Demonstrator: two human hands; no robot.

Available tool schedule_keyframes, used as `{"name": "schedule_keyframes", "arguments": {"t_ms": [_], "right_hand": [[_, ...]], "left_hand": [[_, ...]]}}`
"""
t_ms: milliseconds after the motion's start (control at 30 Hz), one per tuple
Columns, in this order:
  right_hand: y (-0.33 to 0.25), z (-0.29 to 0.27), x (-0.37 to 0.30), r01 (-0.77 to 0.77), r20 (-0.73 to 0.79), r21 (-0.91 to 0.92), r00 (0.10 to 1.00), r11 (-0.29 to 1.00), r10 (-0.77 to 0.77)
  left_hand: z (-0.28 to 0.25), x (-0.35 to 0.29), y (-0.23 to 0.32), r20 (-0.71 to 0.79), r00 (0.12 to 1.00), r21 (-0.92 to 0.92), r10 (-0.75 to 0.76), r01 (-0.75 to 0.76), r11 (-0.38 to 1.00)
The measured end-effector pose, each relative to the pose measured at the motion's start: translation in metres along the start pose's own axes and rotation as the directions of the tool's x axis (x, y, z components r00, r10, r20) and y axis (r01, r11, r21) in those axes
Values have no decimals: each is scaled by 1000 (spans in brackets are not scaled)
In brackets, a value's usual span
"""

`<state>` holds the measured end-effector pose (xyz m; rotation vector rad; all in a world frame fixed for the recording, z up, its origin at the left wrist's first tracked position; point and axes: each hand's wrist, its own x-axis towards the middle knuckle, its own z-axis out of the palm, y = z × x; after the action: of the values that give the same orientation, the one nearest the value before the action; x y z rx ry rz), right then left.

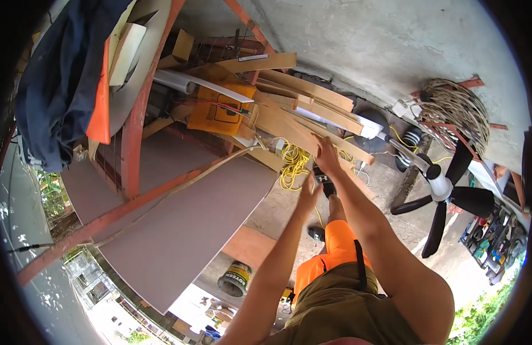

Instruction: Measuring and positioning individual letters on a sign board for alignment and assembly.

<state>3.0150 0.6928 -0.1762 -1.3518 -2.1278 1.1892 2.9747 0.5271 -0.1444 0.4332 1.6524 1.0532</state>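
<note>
My right hand (327,156) is at the near end of a wide wooden board (290,127), with its fingers closed on the edge. The board slopes out from a stack of planks and boards beneath a red metal frame. Lower and a little to the left is my left hand (309,192), apart from the board, its fingers stretched out and nothing seen in them. Just beside its fingertips a black shoe or slipper (324,179) shows on my foot. A coil of yellow cord (294,165) lies on the floor to the left of both hands.
A large grey-brown sheet (185,230) fills the left side behind a red metal bar (145,195). An orange-yellow case (215,109) sits among the planks. To the right stand a black-bladed fan (441,190) and coiled rope (454,112). A bucket (235,279) is at lower left.
</note>
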Motion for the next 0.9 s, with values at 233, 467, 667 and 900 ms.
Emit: {"name": "schedule_keyframes", "arguments": {"t_ms": [233,467,667,900], "right_hand": [[3,16,58,93,15,49,995,994,-94],[-4,-11,-20,61,66,230,995,971,-78],[-6,-32,-28,129,70,230,986,965,-148],[4,-3,-19,-129,119,445,989,886,84]], "left_hand": [[-59,-170,-122,-50,916,59,-399,402,914],[-105,-230,-90,-54,689,-120,-723,714,689],[-91,-210,-70,74,783,-147,-617,621,770],[-83,-199,-75,186,778,-117,-600,624,772]]}}
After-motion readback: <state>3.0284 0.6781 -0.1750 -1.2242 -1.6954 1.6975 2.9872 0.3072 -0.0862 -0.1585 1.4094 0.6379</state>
